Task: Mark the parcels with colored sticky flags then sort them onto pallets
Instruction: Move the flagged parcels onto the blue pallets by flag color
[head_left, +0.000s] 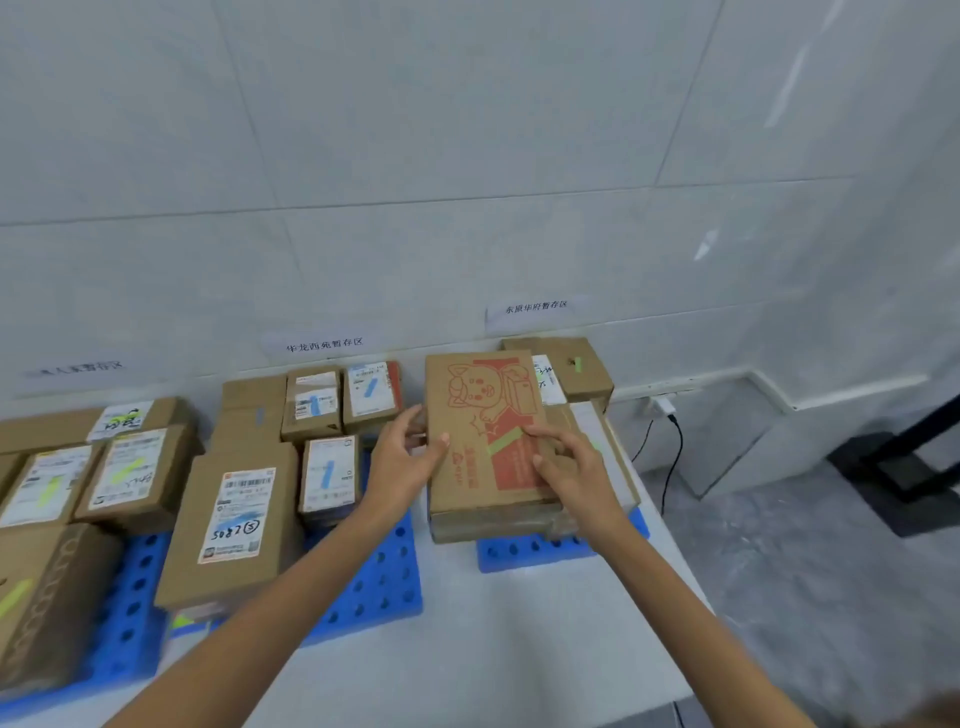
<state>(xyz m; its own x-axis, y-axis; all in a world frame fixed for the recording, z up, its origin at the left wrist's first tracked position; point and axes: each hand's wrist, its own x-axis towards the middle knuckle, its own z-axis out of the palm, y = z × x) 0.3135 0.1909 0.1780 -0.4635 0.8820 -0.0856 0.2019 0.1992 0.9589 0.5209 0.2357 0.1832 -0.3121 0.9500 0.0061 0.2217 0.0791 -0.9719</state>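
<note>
1. Nearest us are our two forearms (260, 597), reaching forward and converging on one box (483, 415).
2. The box, brown card with a red cartoon print, lies flat on top of a low stack (493, 525) on the right pallet (519, 553), below a wall label (535, 306). A green flag (506, 439) is already stuck on its top face.
3. The left hand (402, 457) grips the box's left edge, with its thumb on the top face and its fingers wrapped round the side.
4. The right hand (571, 467) rests on the top face over the red panel. Its fingers are loosely bent and lie on the card rather than pinching anything, and its fingertips are just beside the flag.
5. The relation that matters is that the box's long axis runs away from us toward the wall, leaning slightly right. Our hands sit on either side of its near half, so neither has to reach further. The flag lies between them, closer to the right hand.
6. We judge the marking of this box done and the placing nearly done. What remains is squaring it on the stack and letting go.
7. The near edge overhangs the stack a little, so a nudge toward the wall along the long axis looks to us like the safe direction.
8. To the left, the middle pallet (374, 582) carries parcels with blue flags (327, 473). Further left are parcels with yellow-green flags (52, 488).
</note>
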